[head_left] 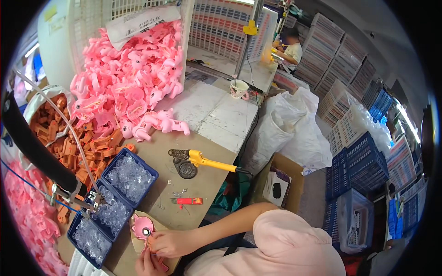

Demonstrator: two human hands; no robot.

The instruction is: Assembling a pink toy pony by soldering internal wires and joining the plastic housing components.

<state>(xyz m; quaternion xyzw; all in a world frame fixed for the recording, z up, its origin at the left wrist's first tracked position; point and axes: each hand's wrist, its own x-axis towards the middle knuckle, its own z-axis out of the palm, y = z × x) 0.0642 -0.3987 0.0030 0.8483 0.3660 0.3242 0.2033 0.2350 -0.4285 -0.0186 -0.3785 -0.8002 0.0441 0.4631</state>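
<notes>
A pink plastic toy shell [146, 221], with a rounded ear and a white-and-dark round part [146, 232] in it, lies over a tan board [159, 225] at the table's near edge. My left hand [148, 264] holds its lower part, fingers closed round it. From the right, my right hand [171, 243] reaches over the shell, fingertips pinched together beside the round part. What sits between those fingertips is too small to make out. Left of both hands stand joined blue trays [120, 201] of clear plastic pieces.
A yellow soldering iron [212, 163] rests in its coiled stand, above a red cutter [189, 201]. Pink toy shells [133, 78] and orange plastic parts [87, 147] are heaped at left. A black arm [39, 142] crosses there. A cup [239, 89] stands farther back; another person [292, 48] sits beyond.
</notes>
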